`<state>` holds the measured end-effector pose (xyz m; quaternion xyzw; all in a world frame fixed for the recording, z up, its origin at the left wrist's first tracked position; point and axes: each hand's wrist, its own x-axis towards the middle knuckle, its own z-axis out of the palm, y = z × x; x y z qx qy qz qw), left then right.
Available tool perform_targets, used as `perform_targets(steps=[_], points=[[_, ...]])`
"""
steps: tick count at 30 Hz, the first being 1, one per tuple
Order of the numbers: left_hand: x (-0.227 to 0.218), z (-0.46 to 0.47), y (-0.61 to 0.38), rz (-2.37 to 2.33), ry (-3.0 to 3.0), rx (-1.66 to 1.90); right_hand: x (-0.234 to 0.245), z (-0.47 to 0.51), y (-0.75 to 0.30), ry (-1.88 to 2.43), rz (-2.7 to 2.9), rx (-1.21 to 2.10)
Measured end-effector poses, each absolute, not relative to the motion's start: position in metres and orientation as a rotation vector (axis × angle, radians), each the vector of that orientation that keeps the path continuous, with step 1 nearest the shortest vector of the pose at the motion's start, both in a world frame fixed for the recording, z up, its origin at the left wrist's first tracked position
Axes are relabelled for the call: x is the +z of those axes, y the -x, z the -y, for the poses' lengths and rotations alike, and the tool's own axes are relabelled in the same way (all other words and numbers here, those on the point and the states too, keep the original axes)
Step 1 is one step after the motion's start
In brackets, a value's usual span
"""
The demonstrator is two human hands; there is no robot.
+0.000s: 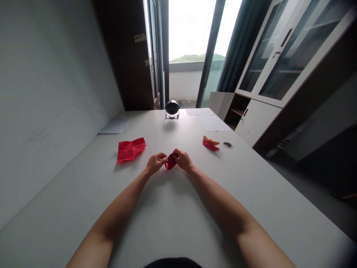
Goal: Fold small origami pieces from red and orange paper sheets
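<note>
Between my two hands, over the middle of the table, is a small piece of folded red paper [170,163]. My left hand [156,162] pinches its left edge with thumb and fingers. From the other side my right hand [182,159] grips the paper, its fingers covering the upper right part. To the left lies a creased sheet of red paper [130,149], unfolded and slightly raised from the surface. Off to the right rests a folded paper piece [211,143] in red and orange with pointed ends. The exact folds within my fingers are too small to make out.
A round black and silver device on a stand [172,109] is at the far end of the white table [173,223]. Paper sheets [213,122] lie at the back right, another [114,125] by the left wall. A round cable hole [228,145] sits at right.
</note>
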<state>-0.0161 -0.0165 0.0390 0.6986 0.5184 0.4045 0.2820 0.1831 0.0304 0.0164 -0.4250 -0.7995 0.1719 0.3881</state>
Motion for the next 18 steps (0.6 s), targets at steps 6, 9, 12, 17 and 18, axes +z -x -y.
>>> perform_targets(steps=[6, 9, 12, 17, 18], points=[[0.04, 0.02, 0.016, -1.47, -1.868, 0.919, 0.018, -0.03, -0.182, 1.077, 2.004, 0.43], [0.036, 0.02, 0.014, -1.429, -1.796, 0.99, 0.017, -0.031, -0.18, 1.077, 1.964, 0.468], [0.031, 0.018, 0.013, -1.329, -1.7, 1.104, 0.016, -0.032, -0.179, 1.074, 1.882, 0.543], [0.024, 0.013, 0.015, -1.291, -1.604, 1.18, 0.013, -0.036, -0.179, 1.041, 1.753, 0.715], [0.022, 0.012, 0.016, -1.288, -1.593, 1.188, 0.012, -0.037, -0.179, 1.017, 1.735, 0.764]])
